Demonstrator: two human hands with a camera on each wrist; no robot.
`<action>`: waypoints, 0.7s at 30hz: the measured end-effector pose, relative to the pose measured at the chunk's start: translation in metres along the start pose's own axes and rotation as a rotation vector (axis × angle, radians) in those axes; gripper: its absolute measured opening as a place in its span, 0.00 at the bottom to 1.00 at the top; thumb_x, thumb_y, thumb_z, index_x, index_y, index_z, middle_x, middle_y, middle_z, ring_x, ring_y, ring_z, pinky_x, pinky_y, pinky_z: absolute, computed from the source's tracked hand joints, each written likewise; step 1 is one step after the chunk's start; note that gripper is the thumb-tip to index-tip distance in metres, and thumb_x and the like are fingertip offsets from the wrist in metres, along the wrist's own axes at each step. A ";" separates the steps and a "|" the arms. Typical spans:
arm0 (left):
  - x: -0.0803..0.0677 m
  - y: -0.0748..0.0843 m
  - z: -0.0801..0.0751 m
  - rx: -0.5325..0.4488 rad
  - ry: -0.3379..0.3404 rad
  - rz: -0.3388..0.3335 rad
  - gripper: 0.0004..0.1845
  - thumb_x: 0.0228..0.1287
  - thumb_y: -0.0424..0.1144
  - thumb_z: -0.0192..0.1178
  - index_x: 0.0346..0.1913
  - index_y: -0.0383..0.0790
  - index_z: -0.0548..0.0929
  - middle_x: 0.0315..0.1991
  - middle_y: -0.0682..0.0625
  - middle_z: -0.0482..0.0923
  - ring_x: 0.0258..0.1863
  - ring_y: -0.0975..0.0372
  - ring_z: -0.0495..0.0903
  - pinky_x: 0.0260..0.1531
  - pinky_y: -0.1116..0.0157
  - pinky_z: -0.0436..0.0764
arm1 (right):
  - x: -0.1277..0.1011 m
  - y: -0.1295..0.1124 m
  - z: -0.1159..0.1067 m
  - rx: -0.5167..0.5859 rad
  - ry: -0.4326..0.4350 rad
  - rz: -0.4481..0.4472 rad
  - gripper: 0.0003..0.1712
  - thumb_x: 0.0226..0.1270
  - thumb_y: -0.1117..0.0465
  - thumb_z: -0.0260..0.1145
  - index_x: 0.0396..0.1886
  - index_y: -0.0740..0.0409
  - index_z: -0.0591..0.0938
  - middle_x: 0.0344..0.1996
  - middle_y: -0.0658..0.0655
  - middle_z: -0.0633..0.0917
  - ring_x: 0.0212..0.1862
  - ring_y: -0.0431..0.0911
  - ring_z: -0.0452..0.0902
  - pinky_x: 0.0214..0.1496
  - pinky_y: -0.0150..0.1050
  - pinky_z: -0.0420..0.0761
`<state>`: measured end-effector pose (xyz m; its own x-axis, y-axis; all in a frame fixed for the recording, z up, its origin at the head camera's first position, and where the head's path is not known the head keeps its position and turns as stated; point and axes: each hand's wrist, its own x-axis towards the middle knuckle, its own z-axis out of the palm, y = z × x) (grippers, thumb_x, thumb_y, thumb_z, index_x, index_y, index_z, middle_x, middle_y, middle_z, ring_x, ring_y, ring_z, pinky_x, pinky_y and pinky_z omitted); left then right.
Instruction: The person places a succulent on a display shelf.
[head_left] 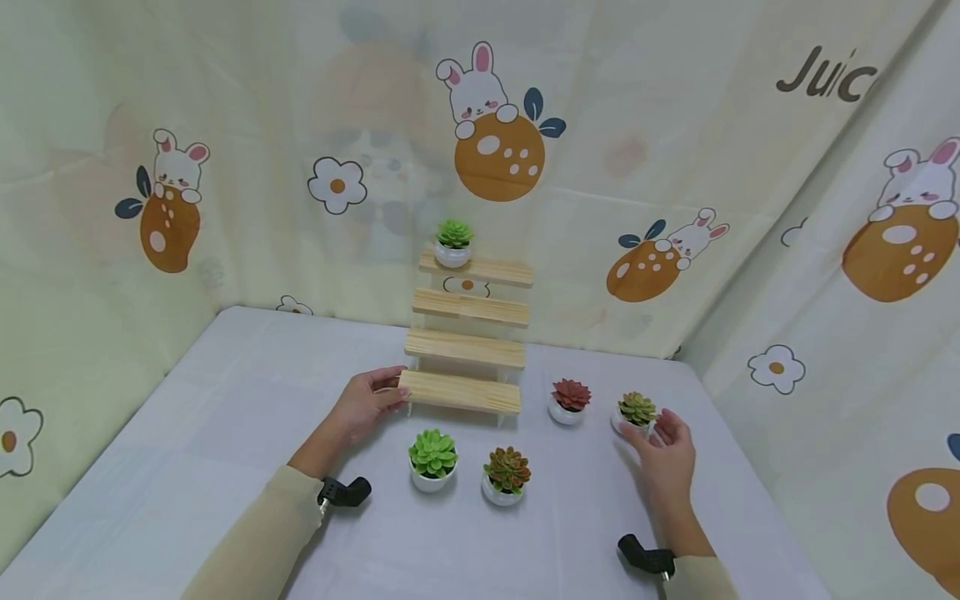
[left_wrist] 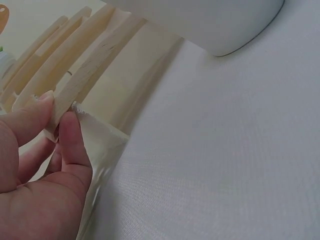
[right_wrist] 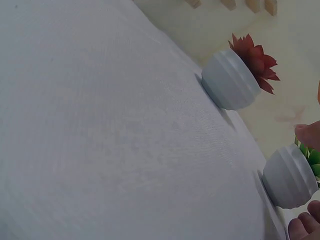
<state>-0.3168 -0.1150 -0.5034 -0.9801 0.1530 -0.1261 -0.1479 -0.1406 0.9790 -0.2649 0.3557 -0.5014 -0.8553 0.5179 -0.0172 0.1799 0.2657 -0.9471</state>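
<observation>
Left hand (head_left: 372, 405) on the rack (head_left: 465, 348), thumb and fingers pinching the left end of its bottom board (head_left: 453, 391)! Right hand (head_left: 667, 454) well out to the right of the rack, thumb to one side, fingers to the other, round the pot (right_wrist: 289, 177) of the yellow-green plant (head_left: 638, 407); pressing it or only straddling it, I cannot tell. That pot stands on the desk (head_left: 225, 400). Between it and the rack, the red plant (head_left: 572, 395). In front of the rack, the green plant (head_left: 433, 452), with the brown plant (head_left: 507, 470) to its right. And up top, at the rack's left, the small plant (head_left: 454, 234)! The step in hand looks like handling the yellow-green plant with the rack steadied; the next move, I'd judge, calls for a sure pinch on that pot, clear of the red plant.
</observation>
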 end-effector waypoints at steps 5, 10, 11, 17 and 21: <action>0.000 0.000 -0.001 0.004 -0.012 0.008 0.30 0.70 0.25 0.62 0.73 0.25 0.68 0.51 0.43 0.78 0.39 0.67 0.82 0.41 0.74 0.85 | 0.004 0.000 0.004 -0.017 -0.021 0.028 0.57 0.60 0.51 0.79 0.82 0.55 0.56 0.78 0.61 0.66 0.76 0.55 0.65 0.79 0.52 0.68; 0.000 0.000 -0.001 0.007 -0.009 0.007 0.30 0.70 0.24 0.61 0.73 0.26 0.68 0.52 0.42 0.78 0.40 0.67 0.82 0.41 0.74 0.86 | 0.005 -0.002 0.007 -0.082 -0.024 0.006 0.57 0.60 0.52 0.79 0.81 0.60 0.57 0.75 0.66 0.68 0.75 0.59 0.67 0.77 0.54 0.69; 0.000 0.000 -0.001 0.006 -0.005 0.005 0.30 0.70 0.24 0.61 0.73 0.26 0.68 0.52 0.42 0.78 0.40 0.67 0.82 0.42 0.73 0.86 | 0.005 -0.001 0.007 -0.095 -0.022 0.003 0.57 0.60 0.52 0.80 0.81 0.61 0.58 0.75 0.67 0.69 0.74 0.59 0.67 0.76 0.54 0.70; -0.001 0.001 0.000 0.002 -0.004 0.004 0.30 0.69 0.24 0.61 0.73 0.25 0.68 0.53 0.40 0.77 0.40 0.66 0.82 0.43 0.73 0.86 | 0.007 0.000 0.009 -0.140 -0.021 0.011 0.54 0.60 0.50 0.79 0.78 0.65 0.62 0.71 0.69 0.72 0.69 0.57 0.70 0.74 0.53 0.72; -0.002 0.001 0.001 0.008 -0.003 0.004 0.30 0.70 0.24 0.61 0.73 0.26 0.68 0.54 0.39 0.77 0.41 0.66 0.82 0.43 0.73 0.86 | 0.009 -0.001 0.010 -0.178 -0.014 0.010 0.51 0.61 0.50 0.78 0.77 0.65 0.64 0.69 0.68 0.75 0.66 0.56 0.72 0.68 0.47 0.76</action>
<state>-0.3153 -0.1143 -0.5020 -0.9803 0.1550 -0.1222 -0.1434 -0.1333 0.9807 -0.2781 0.3516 -0.5040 -0.8595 0.5101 -0.0321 0.2708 0.4012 -0.8751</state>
